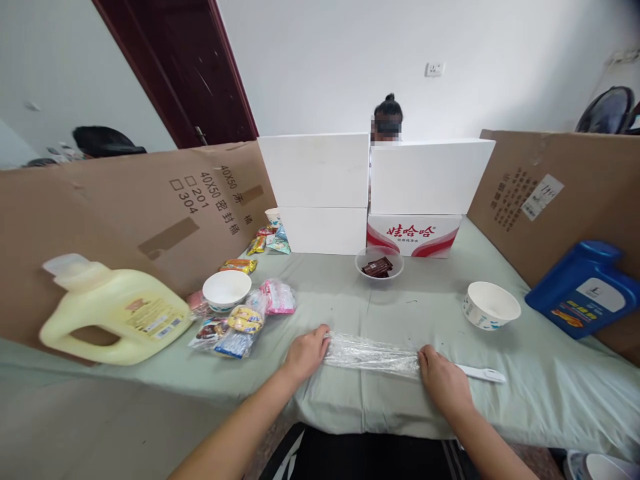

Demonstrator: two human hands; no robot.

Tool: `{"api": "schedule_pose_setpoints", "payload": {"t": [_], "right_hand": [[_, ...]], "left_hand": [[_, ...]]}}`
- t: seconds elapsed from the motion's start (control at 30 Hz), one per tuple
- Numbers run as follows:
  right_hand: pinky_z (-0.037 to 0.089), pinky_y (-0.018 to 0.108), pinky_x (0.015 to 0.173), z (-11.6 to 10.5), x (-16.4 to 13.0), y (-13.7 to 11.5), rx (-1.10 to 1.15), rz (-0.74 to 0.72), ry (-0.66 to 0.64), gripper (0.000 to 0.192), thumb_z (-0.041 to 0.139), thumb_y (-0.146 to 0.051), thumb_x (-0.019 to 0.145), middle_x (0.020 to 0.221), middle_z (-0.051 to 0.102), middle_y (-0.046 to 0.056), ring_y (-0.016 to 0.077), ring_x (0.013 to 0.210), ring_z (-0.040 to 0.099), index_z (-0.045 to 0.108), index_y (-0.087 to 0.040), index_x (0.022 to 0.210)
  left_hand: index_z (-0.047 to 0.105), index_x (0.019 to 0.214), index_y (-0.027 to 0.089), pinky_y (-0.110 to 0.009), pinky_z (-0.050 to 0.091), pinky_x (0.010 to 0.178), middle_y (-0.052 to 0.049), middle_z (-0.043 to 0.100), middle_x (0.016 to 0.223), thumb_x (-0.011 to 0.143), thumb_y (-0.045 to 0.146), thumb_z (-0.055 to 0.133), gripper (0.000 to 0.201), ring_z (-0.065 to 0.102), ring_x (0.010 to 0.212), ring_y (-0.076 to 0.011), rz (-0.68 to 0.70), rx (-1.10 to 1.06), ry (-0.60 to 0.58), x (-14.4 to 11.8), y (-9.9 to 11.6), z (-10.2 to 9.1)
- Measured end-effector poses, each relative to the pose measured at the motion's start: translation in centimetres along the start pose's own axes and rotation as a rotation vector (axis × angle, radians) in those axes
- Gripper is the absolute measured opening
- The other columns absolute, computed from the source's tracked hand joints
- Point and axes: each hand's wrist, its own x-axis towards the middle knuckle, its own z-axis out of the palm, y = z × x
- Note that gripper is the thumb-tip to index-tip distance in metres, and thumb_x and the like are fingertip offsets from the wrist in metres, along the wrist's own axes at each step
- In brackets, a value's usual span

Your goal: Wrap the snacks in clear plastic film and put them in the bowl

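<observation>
A crinkled strip of clear plastic film point(373, 353) stretches between my two hands, just above or on the cloth near the table's front edge. My left hand point(309, 353) is closed on the film's left end, and my right hand point(445, 380) pinches its right end. A white plastic handle point(483, 373) sticks out beyond my right hand; its other end is hidden, and I cannot tell whether that hand touches it. Farther back stands a clear bowl point(359, 268) with dark brown wrapped bars point(379, 267) in it.
Left are a yellow jug point(150, 317), a paper bowl point(227, 288) and several snack packets point(245, 319). Right are another paper bowl point(491, 303) and a blue bottle point(583, 290). White boxes point(325, 193) and cardboard panels point(200, 213) wall the table. Someone point(387, 120) sits behind the boxes.
</observation>
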Motion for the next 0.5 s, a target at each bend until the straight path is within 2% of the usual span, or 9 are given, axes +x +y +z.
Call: {"api": "schedule_pose_setpoints", "payload": {"t": [0.2,0.37,0.43,0.5], "right_hand": [[0.038,0.028,0.054,0.1,-0.1,-0.2,-0.015,-0.013,-0.018,0.019,0.036,-0.026,0.097,0.083,0.071,0.008,0.0212,0.070,0.069,0.054,-0.020,0.100],[0.043,0.030,0.058,0.0,-0.3,0.3,-0.004,-0.002,-0.003,0.027,0.034,-0.027,0.097,0.091,0.070,0.009,0.0211,0.070,0.068,0.052,-0.017,0.115],[0.046,0.033,0.064,-0.2,-0.4,0.5,-0.010,-0.039,0.093,0.029,0.037,-0.027,0.096,0.097,0.068,0.011,0.0228,0.075,0.067,0.053,-0.015,0.117],[0.048,0.038,0.075,-0.5,-0.5,0.2,-0.008,-0.131,0.251,0.030,0.041,-0.029,0.094,0.102,0.066,0.013,0.0264,0.088,0.065,0.056,-0.014,0.115]], "left_hand": [[0.059,0.102,0.019,-0.029,0.043,0.064,-0.007,0.072,0.087,0.098,0.026,0.040,0.020,0.069,0.076,-0.0228,-0.028,0.096,-0.011,0.2,0.3,0.3],[0.061,0.098,0.017,-0.033,0.045,0.067,-0.009,0.069,0.083,0.096,0.025,0.045,0.019,0.066,0.076,-0.0246,-0.057,0.147,0.006,1.0,0.9,-0.2],[0.062,0.100,0.016,-0.037,0.046,0.075,-0.011,0.067,0.092,0.094,0.026,0.048,0.018,0.063,0.087,-0.0269,-0.065,0.162,0.065,0.8,1.3,-0.8],[0.061,0.105,0.015,-0.041,0.044,0.082,-0.013,0.064,0.104,0.093,0.027,0.050,0.021,0.059,0.097,-0.0290,-0.067,0.155,0.192,0.2,2.2,-1.3]]}}
